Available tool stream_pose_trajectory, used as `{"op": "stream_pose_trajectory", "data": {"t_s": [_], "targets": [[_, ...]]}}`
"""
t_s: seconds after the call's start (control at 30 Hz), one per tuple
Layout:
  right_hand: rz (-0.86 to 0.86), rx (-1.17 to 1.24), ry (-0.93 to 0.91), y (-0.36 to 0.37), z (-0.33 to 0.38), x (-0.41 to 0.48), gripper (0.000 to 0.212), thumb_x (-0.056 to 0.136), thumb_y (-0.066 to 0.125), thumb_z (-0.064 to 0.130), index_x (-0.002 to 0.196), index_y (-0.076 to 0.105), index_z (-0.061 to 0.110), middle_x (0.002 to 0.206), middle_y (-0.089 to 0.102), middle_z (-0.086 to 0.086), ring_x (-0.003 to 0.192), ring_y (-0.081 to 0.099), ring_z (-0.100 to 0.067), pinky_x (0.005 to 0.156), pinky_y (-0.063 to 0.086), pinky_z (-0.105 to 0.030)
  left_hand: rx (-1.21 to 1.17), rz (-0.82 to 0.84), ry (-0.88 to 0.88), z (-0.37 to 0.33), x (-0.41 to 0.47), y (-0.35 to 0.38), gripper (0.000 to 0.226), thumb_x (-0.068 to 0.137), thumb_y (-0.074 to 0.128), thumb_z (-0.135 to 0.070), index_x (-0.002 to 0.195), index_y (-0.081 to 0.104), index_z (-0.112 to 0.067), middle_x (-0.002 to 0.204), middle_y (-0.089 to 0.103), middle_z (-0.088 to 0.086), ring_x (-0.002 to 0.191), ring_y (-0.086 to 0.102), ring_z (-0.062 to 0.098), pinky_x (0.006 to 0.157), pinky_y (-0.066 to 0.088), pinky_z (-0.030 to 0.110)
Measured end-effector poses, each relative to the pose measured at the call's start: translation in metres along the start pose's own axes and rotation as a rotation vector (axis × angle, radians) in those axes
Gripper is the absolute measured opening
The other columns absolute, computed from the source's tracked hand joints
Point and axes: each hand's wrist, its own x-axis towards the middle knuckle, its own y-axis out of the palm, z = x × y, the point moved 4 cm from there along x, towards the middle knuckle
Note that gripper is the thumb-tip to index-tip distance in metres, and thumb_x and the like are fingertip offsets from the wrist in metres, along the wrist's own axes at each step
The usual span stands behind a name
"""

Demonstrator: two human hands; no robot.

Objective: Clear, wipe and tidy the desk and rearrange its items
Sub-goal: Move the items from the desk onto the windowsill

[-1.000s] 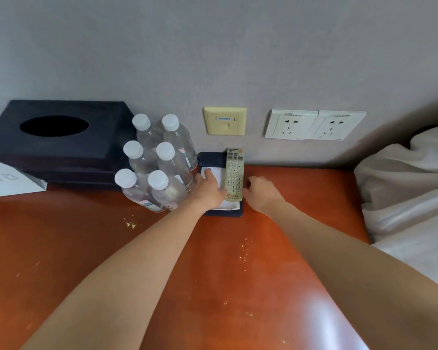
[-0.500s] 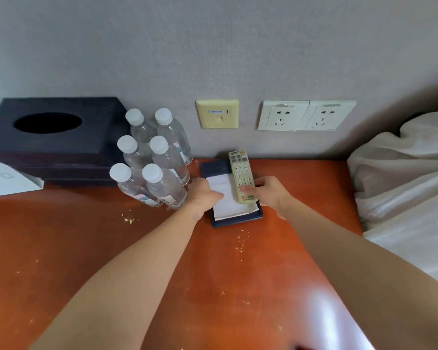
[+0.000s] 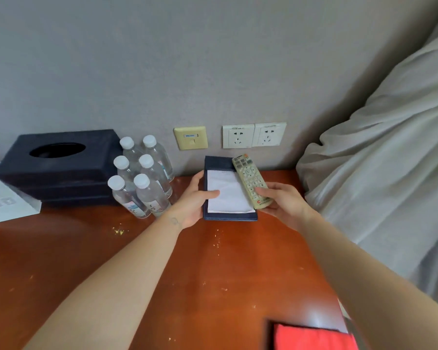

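A dark blue notepad holder (image 3: pixel 218 164) with white paper is lifted off the brown desk (image 3: pixel 200 286) near the wall. My left hand (image 3: pixel 194 200) grips its left edge, thumb lying on the paper. My right hand (image 3: pixel 280 202) holds a cream remote control (image 3: pixel 249 179) by its lower end, thumb on the buttons; the remote lies slanted over the pad's right side. Crumbs (image 3: pixel 118 231) dot the desk in front of the pad.
Several clear water bottles (image 3: pixel 142 178) stand left of the pad, beside a black tissue box (image 3: pixel 58 162). A white card (image 3: pixel 5 203) lies at far left. White bedding (image 3: pixel 379 173) fills the right. A red cloth (image 3: pixel 311 337) sits at the desk's near edge. Wall sockets (image 3: pixel 253 135) are behind.
Both hands took hold of the pad and the remote, then lifted and pulled them toward me, away from the wall. The remote now slants to the right in my right hand.
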Motion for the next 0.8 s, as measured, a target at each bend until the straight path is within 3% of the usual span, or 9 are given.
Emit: {"op": "stream_pose_trajectory", "data": {"t_s": [0.23,0.33,0.43,0.53,0.67,0.8], "targets": [[-0.057,0.224,-0.128,-0.035,0.012,-0.095,0.027,0.09,0.066,0.01,0.116,0.062,0.002,0.111,0.071,-0.014,0.104,0.068,-0.025,0.092,0.054,-0.038,-0.005,0.084,0.112,-0.006,-0.061,0.048,0.077,0.091,0.063,0.002,0.149,0.032,-0.037,0.128,0.064,0.001,0.114,0.064,0.026,0.083,0.058,0.044],[-0.11,0.231,-0.17,-0.046,0.011,-0.129,0.019,0.091,0.065,0.009,0.108,0.063,0.004,0.105,0.072,-0.013,0.096,0.069,-0.022,0.086,0.056,-0.034,0.025,0.115,0.149,-0.007,-0.083,0.07,0.076,0.091,0.063,0.003,0.149,0.033,-0.036,0.121,0.067,-0.001,0.111,0.065,0.026,0.086,0.057,0.044],[-0.17,0.275,-0.203,-0.058,0.007,-0.161,0.024,0.09,0.066,0.009,0.112,0.061,0.001,0.101,0.073,-0.012,0.092,0.07,-0.021,0.076,0.058,-0.03,0.042,0.157,0.172,-0.006,-0.099,0.09,0.076,0.091,0.063,0.004,0.149,0.034,-0.035,0.114,0.069,-0.001,0.108,0.067,0.027,0.082,0.058,0.043],[-0.228,0.322,-0.256,-0.068,0.003,-0.194,0.021,0.091,0.065,0.008,0.109,0.061,-0.001,0.094,0.074,-0.011,0.085,0.072,-0.02,0.071,0.06,-0.028,0.07,0.207,0.175,-0.003,-0.114,0.107,0.077,0.09,0.064,0.003,0.149,0.033,-0.036,0.12,0.068,0.001,0.109,0.066,0.028,0.077,0.058,0.042],[-0.319,0.357,-0.335,-0.076,-0.005,-0.235,0.02,0.093,0.063,0.008,0.11,0.062,-0.002,0.099,0.073,-0.013,0.092,0.07,-0.022,0.085,0.057,-0.033,0.125,0.299,0.176,0.0,-0.132,0.132,0.075,0.09,0.066,-0.001,0.147,0.034,-0.038,0.128,0.063,0.005,0.111,0.065,0.03,0.077,0.059,0.045],[-0.422,0.395,-0.387,-0.084,-0.025,-0.275,0.02,0.093,0.064,0.009,0.109,0.064,-0.003,0.098,0.073,-0.013,0.088,0.071,-0.02,0.078,0.058,-0.027,0.21,0.408,0.183,0.006,-0.153,0.158,0.073,0.091,0.066,-0.004,0.147,0.034,-0.038,0.126,0.063,0.004,0.109,0.065,0.028,0.073,0.06,0.041]]}}
